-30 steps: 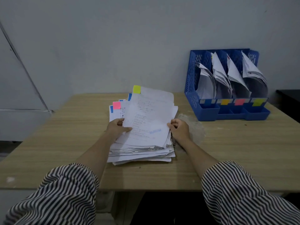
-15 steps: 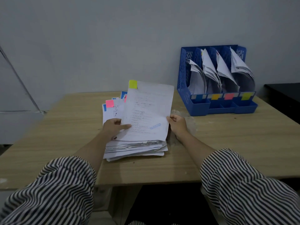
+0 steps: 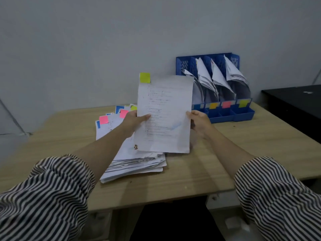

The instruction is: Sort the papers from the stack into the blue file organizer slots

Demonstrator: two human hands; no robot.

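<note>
Two hands, left hand (image 3: 134, 121) and right hand (image 3: 199, 121), pinch one sheet (image 3: 165, 115) mid-frame; four-slot organizer (image 3: 231, 115) sits upper right, one stack (image 3: 132, 162) below.

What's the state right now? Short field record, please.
held sheet: white printed page with a yellow-green tab, lifted clear of the stack
left hand: grips the page's left edge
right hand: grips its right edge
paper stack: on the wooden table, pink and blue tabs showing
blue file organizer: against the wall, four slots holding papers, matching yellow-green label on the rightmost
</note>
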